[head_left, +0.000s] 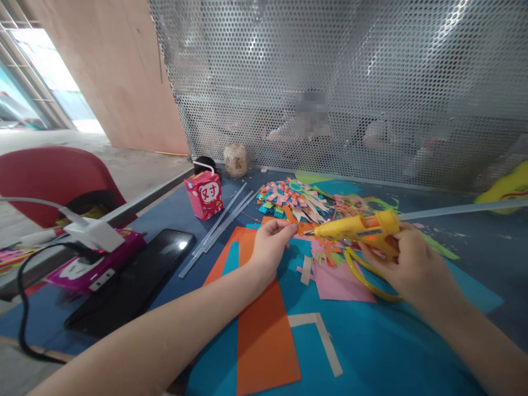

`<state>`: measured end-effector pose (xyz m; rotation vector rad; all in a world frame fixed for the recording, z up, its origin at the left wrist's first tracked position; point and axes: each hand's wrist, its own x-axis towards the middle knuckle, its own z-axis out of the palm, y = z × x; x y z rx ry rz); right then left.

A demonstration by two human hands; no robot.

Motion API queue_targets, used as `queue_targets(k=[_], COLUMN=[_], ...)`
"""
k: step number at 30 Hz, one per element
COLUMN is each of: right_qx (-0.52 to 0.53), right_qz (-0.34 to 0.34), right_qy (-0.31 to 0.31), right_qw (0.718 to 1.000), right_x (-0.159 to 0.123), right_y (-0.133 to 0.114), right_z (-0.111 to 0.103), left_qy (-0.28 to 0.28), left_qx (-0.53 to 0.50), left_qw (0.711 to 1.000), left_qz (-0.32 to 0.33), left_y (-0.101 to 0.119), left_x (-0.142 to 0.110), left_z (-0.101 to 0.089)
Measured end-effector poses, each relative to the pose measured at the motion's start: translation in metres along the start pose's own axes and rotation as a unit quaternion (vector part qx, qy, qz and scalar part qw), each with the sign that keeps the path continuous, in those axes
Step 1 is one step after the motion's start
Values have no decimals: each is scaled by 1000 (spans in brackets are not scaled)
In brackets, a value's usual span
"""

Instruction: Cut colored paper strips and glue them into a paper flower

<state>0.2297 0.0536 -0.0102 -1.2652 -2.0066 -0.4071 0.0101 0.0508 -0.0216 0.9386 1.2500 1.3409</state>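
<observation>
The right hand grips a yellow glue gun, its nozzle pointing to nine o'clock at the left hand; that hand's fingers pinch together on something too small to make out; both hover over orange paper; at twelve o'clock lies a heap of coloured paper strips; at ten o'clock stands a red carton.

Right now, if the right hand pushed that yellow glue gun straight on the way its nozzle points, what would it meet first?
Probably the left hand: the yellow plastic glue gun, held by the right hand, aims its nozzle at the pinched left fingertips, though depth is unclear.
</observation>
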Motion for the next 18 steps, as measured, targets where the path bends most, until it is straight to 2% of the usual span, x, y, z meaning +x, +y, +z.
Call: queue_targets(k=[11,18], right_qx=[-15,-58], right_qz=[-55,-1], right_qy=[16,46], right_qw=[998,997], right_x=[-2,9], right_y=[1,6], right_z=[4,2], left_qy=[-1,-2], left_qx=[20,26], left_qw=[1000,1000], left_qz=[-10,-9], left_y=[3,3], left_x=[-1,-1], left_z=[-1,0])
